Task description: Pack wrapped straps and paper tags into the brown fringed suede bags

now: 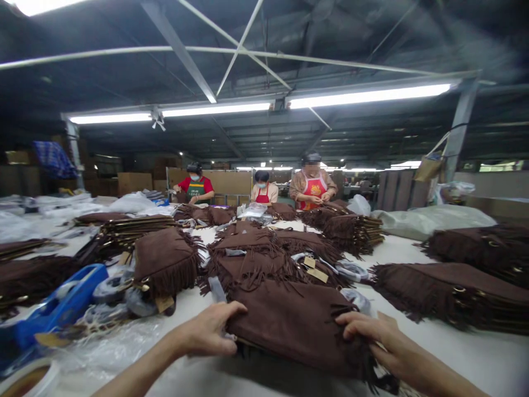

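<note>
Dark-brown, fringed, suede-look bag (293, 325), in the head view, sits broad face up near the middle of the near edge of the white worktop (487, 358); whether it rests fully on the surface cannot be told. Left hand (209, 331): gripping the bag's left end, thumb low, fingers above. Right hand (378, 336): gripping the fringed right end, thumb not visible. The two-ended hold presumably keeps the soft body level. Matching brown fringed bags (252, 264) lie overlapped beyond it, toward the far edge. Toward the right edge, a flat stack of fringed bags (438, 286) is piled, likely to save space. Blue plastic tape dispenser (61, 306) stands toward the near left corner, apparently for easy reach. A co-worker in a red apron (313, 188) is beyond the far edge.
</note>
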`<state>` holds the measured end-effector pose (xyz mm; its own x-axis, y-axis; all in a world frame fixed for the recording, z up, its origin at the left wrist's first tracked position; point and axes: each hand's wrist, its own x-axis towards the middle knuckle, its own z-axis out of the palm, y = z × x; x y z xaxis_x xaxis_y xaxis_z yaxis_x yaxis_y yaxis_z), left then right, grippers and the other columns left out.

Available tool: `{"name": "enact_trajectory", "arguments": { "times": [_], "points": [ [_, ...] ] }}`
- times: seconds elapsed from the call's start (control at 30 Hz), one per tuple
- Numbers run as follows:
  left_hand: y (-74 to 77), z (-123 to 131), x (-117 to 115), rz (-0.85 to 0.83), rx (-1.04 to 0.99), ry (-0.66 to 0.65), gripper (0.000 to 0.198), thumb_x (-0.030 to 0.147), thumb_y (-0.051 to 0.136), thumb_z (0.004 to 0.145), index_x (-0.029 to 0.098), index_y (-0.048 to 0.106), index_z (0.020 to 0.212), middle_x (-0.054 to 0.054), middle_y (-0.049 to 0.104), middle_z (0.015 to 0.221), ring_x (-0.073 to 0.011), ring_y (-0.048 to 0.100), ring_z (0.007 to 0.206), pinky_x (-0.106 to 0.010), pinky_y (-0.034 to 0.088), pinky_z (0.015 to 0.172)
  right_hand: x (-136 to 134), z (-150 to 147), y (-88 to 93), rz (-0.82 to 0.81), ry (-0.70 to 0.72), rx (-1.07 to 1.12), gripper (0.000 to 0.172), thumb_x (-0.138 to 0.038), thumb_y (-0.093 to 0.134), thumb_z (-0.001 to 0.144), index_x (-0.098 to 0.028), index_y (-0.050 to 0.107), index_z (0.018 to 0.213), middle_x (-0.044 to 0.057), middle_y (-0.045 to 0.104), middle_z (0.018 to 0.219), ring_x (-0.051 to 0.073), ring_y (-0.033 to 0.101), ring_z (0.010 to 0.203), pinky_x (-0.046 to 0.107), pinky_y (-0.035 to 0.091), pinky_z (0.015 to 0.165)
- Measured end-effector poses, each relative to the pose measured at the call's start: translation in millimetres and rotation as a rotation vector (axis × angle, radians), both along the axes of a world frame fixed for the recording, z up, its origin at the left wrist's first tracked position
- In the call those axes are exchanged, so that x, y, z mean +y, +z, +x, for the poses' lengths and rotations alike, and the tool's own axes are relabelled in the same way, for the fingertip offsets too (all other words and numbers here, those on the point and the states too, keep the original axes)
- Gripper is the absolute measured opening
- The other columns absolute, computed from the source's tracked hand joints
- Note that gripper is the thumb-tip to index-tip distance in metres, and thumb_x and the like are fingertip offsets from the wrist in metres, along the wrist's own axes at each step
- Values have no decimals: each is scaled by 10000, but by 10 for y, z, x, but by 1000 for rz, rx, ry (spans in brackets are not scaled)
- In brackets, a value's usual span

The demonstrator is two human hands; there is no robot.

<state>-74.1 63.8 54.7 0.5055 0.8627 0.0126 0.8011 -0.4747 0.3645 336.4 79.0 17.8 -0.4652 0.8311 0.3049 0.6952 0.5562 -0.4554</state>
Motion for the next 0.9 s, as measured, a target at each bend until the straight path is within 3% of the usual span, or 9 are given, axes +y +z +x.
{"name": "enact_trajectory", "arguments": {
  "times": [0.1, 0.2, 0.23, 0.3, 0.37, 0.5, 0.7, 0.8, 0.9],
  "points": [
    [135, -31, -306, -236, -128, 10, 578, 255, 550, 746, 253, 530, 1324, -31, 592, 1309, -242, 533, 1184, -338, 395, 1039, -131, -84, -39, 51, -81, -205, 451, -34, 408, 721, -255, 740, 933, 74, 683, 1218, 269, 603, 1144, 451, 440, 993],
    [51, -1, -452, -213, -153, 37, 598, 186, 531, 710, 244, 565, 1304, -39, 619, 1260, -233, 535, 1170, -338, 391, 1047, -408, -577, 61, 294, -147, -329, 417, 0, 431, 749, -215, 722, 955, 113, 696, 1165, 289, 629, 1049, 446, 472, 912],
    [2, 20, -475, -191, -167, 42, 612, 177, 535, 697, 239, 567, 1305, -44, 622, 1254, -233, 532, 1169, -341, 387, 1052, -525, -807, 87, 369, -64, -345, 437, 4, 431, 774, -218, 688, 1050, 98, 700, 1137, 251, 647, 975, 369, 500, 836],
    [-75, 69, -503, -182, -227, 54, 609, 189, 543, 696, 238, 572, 1303, -45, 618, 1270, -233, 519, 1185, -346, 373, 1069, -747, -1278, 76, 547, 138, -347, 329, -36, 478, 821, -241, 654, 1006, 47, 703, 1081, 184, 641, 750, 277, 488, 639],
    [-90, 112, -521, -217, -307, 71, 586, 216, 544, 713, 243, 577, 1298, -33, 601, 1313, -234, 497, 1223, -347, 348, 1091, -893, -1660, -10, 737, 344, -313, 182, -138, 507, 881, -261, 626, 942, -18, 702, 961, 149, 536, 539, 275, 346, 408],
    [-10, 124, -505, -267, -380, 78, 505, 288, 535, 769, 246, 600, 1268, -21, 587, 1345, -243, 482, 1259, -357, 334, 1102, -906, -1964, -102, 716, 521, -385, 114, -199, 551, 937, -249, 593, 843, -77, 627, 832, 121, 494, 559, 278, 252, 372],
    [-85, -40, -340, -111, -392, 37, 317, 385, 497, 832, 226, 699, 1018, -41, 704, 1056, -251, 604, 1039, -354, 458, 953, -811, -1820, 108, 599, 393, -508, 147, -260, 659, 890, -205, 587, 774, -52, 621, 721, 136, 571, 599, 277, 252, 383],
    [-190, -258, -254, -12, -368, 92, 312, 403, 470, 868, 234, 696, 1000, -45, 694, 1052, -251, 591, 1037, -357, 442, 961, -769, -1316, -75, 458, 295, -597, 123, -196, 686, 845, -203, 596, 762, -47, 655, 701, 131, 591, 545, 283, 255, 384],
    [-274, -454, -219, 7, -303, 104, 285, 358, 456, 874, 228, 689, 973, -50, 686, 1009, -248, 582, 1009, -362, 436, 953, -751, -622, -252, 294, 86, -655, 180, -21, 663, 745, -193, 609, 764, -9, 692, 750, 162, 657, 627, 269, 345, 477]
  ]
}}
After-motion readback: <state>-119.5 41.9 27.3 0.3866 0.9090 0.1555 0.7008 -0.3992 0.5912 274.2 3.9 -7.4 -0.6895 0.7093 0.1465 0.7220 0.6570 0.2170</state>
